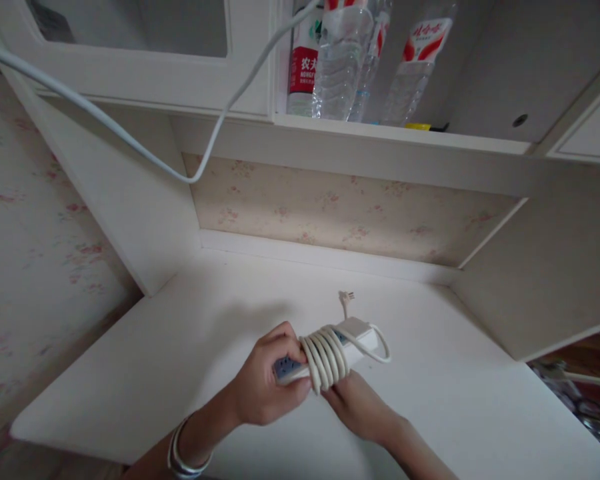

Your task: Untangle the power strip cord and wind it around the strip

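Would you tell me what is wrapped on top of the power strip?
Its white cord is coiled around the power strip, hiding the middle; sockets show by the left hand.

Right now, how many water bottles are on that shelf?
3 for sure: a red-labelled bottle at left, a clear ribbed bottle in front, another red-labelled bottle at right. A fourth may stand partly hidden behind the ribbed one.

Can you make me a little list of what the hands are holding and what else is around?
left hand: grips one end of the power strip
right hand: under the strip's other end
cord: wound around the strip; plug sticks out behind
surface: white desk
shelf above: water bottles
hanging: white cable
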`<move>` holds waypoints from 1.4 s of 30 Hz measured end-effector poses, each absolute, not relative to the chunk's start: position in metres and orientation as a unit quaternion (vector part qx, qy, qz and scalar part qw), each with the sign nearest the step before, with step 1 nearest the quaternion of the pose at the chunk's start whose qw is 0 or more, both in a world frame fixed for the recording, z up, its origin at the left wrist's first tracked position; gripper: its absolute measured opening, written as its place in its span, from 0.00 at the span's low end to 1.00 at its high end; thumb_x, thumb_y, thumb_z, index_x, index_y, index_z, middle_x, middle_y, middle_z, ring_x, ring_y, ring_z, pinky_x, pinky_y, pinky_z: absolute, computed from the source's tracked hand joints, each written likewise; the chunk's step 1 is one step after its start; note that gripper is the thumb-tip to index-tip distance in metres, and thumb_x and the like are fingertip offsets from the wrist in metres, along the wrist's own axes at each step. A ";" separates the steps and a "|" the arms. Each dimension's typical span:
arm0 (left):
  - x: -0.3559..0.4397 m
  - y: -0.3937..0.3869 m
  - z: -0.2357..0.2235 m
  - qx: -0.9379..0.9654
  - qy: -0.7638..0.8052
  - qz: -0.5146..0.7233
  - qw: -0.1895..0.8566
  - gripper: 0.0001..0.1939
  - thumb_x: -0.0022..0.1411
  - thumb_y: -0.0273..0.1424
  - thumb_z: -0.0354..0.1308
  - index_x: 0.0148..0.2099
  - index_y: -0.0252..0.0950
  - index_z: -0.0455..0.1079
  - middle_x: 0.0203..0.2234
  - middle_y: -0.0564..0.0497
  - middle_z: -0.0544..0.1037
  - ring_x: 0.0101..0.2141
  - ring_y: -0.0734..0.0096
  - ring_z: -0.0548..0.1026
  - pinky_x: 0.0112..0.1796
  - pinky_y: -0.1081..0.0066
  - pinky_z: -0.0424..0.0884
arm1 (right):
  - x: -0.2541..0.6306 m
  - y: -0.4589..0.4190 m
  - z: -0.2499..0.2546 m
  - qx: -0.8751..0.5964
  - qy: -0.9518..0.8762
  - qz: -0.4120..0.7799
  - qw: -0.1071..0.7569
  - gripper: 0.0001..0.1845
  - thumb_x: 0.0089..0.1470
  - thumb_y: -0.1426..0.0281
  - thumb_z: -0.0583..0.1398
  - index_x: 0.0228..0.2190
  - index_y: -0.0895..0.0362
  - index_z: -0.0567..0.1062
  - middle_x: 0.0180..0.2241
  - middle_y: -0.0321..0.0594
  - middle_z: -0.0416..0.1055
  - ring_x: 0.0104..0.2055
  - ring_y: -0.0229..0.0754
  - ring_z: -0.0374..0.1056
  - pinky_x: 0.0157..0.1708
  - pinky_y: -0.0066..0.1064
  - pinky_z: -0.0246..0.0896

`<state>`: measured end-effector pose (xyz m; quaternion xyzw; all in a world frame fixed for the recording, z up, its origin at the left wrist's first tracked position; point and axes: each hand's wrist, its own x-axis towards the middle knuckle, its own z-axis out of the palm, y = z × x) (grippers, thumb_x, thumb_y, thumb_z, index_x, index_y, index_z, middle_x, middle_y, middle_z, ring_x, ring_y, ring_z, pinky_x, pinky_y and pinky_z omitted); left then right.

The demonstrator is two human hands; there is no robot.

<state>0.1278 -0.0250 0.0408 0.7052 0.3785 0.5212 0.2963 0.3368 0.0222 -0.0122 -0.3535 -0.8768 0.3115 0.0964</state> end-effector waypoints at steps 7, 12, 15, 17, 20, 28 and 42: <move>0.134 -0.011 0.033 0.705 0.419 0.514 0.250 0.04 0.52 0.24 0.59 0.32 0.35 0.67 0.30 0.51 0.66 0.31 0.72 0.69 0.33 0.72 0.66 | 0.338 0.018 -0.015 -0.379 -0.905 0.186 0.048 0.09 0.64 0.69 0.49 0.37 0.56 0.68 0.33 0.43 0.75 0.35 0.44 0.72 0.31 0.28 0.54; 0.138 -0.009 0.045 0.711 0.437 0.499 0.236 0.07 0.53 0.24 0.59 0.37 0.36 0.73 0.35 0.49 0.69 0.37 0.69 0.71 0.39 0.71 0.69 | 0.343 0.025 -0.028 -0.376 -0.907 0.178 0.063 0.12 0.64 0.70 0.48 0.34 0.57 0.70 0.31 0.42 0.75 0.35 0.43 0.73 0.31 0.28 0.54; 0.138 -0.006 0.043 0.708 0.461 0.472 0.252 0.10 0.52 0.23 0.59 0.38 0.38 0.74 0.37 0.49 0.70 0.39 0.69 0.71 0.42 0.71 0.69 | 0.338 0.019 -0.023 -0.367 -0.909 0.172 0.096 0.13 0.65 0.68 0.47 0.35 0.56 0.70 0.31 0.40 0.75 0.34 0.42 0.72 0.31 0.27 0.54; 0.140 -0.003 0.035 0.701 0.474 0.464 0.262 0.12 0.50 0.22 0.59 0.39 0.38 0.74 0.38 0.49 0.70 0.40 0.68 0.71 0.44 0.71 0.68 | 0.333 0.014 -0.015 -0.359 -0.909 0.172 0.121 0.13 0.65 0.66 0.48 0.36 0.55 0.70 0.30 0.38 0.75 0.32 0.41 0.72 0.29 0.27 0.52; 0.144 -0.001 0.023 0.674 0.492 0.475 0.278 0.18 0.46 0.20 0.59 0.42 0.37 0.71 0.40 0.49 0.71 0.42 0.67 0.71 0.46 0.69 0.67 | 0.330 0.009 -0.005 -0.358 -0.908 0.143 0.163 0.14 0.65 0.64 0.50 0.33 0.55 0.71 0.27 0.35 0.73 0.28 0.39 0.70 0.28 0.28 0.48; 0.141 -0.004 0.021 0.541 0.483 0.491 0.482 0.25 0.44 0.26 0.65 0.48 0.34 0.69 0.41 0.48 0.75 0.42 0.62 0.72 0.43 0.68 0.67 | 0.347 0.012 0.012 -0.341 -0.900 0.049 0.267 0.16 0.63 0.63 0.54 0.26 0.56 0.73 0.20 0.35 0.69 0.23 0.37 0.63 0.28 0.30 0.44; 0.140 -0.004 0.045 0.532 0.412 0.475 0.566 0.18 0.50 0.28 0.65 0.45 0.32 0.73 0.42 0.45 0.78 0.45 0.60 0.73 0.45 0.67 0.67 | 0.368 0.009 0.034 -0.317 -0.896 -0.038 0.308 0.11 0.60 0.67 0.58 0.27 0.55 0.73 0.20 0.34 0.67 0.23 0.37 0.59 0.28 0.32 0.43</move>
